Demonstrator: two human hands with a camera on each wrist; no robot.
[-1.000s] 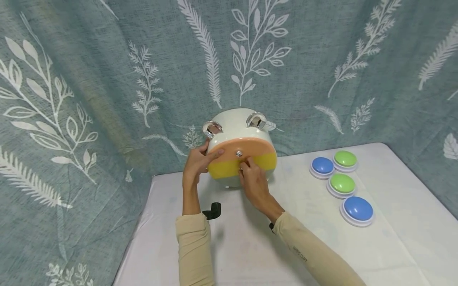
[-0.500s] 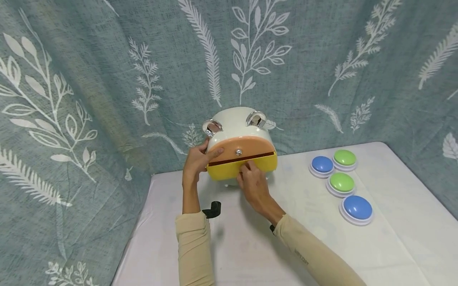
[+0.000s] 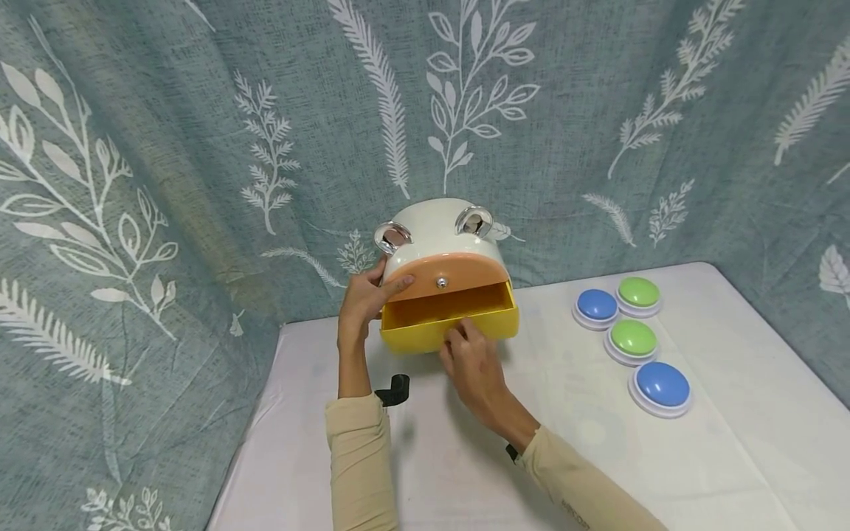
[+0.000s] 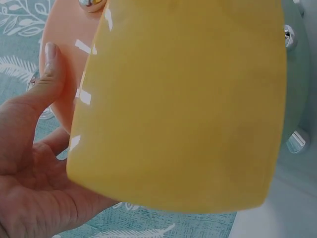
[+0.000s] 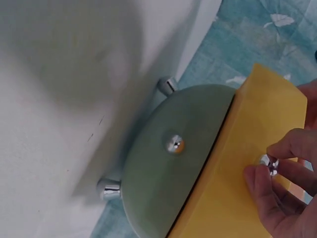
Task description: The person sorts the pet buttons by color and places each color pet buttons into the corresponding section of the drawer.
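Yellow drawer, barely ajar moments ago, now stands well out, interior exposed; right grip pinches its knob, left grip clasps the cabinet.

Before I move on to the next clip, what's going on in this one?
A person's right hand pinches the silver knob of the yellow middle drawer, which stands partly open. Their left hand grips the side of the white mini cabinet, with its thumb on the orange top drawer. That drawer and the green bottom drawer are closed. Off to the right, two blue push buttons and two green push buttons sit on the white-covered table.
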